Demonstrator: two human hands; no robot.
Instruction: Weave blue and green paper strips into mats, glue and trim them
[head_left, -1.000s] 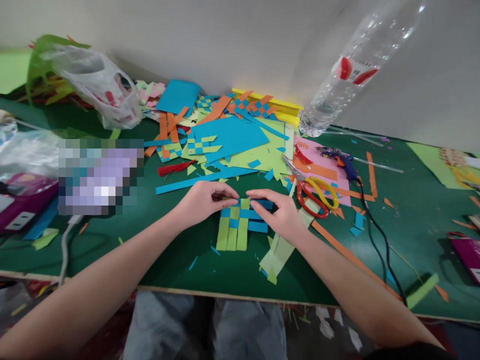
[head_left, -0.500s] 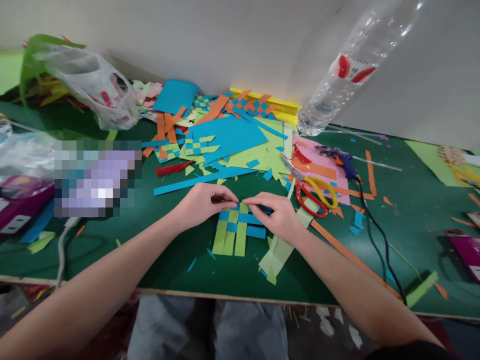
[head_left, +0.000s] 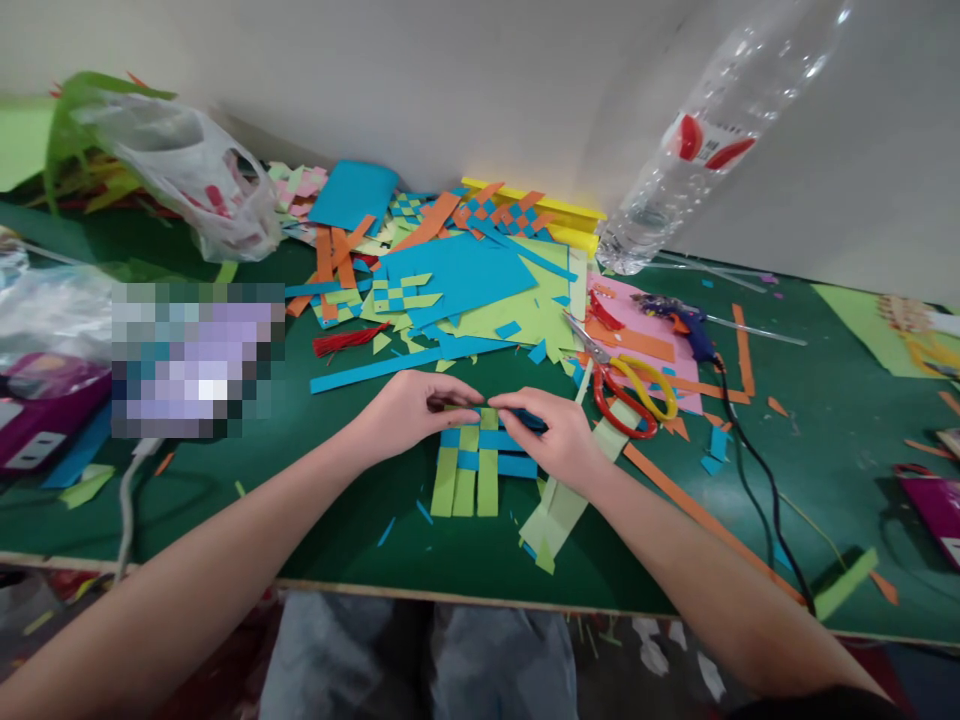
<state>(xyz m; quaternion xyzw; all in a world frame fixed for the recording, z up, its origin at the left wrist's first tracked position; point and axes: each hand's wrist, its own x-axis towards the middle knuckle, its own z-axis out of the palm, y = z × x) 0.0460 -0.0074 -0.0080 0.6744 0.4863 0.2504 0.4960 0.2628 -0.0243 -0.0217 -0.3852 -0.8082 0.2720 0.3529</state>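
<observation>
Blue and green paper strips cross over and under each other in a small woven piece (head_left: 468, 461), its green ends hanging toward me and its blue ends pointing right. My left hand (head_left: 415, 410) pinches the far edge of this weave, thumb and fingertips nearly together. From the right, my right hand (head_left: 551, 425) pinches the same edge, its fingertips almost touching the left ones. The fingers hide the top of the weave. Just beyond my right hand lie scissors (head_left: 634, 398) with red and yellow handles, and a pale green strip (head_left: 564, 510) runs under my right wrist.
Blue sheets (head_left: 465, 275), finished small weaves and scraps pile up at the back. A glue gun (head_left: 694, 330) with a black cord lies right. A plastic bottle (head_left: 697, 140) leans at the wall. A pixelated purple device (head_left: 199, 360) and a plastic bag (head_left: 202, 170) are left.
Both hands keep their pinch at the weave's far edge, with only slight finger movement. The green strip ends sit a little straighter. The whole view has shifted slightly.
</observation>
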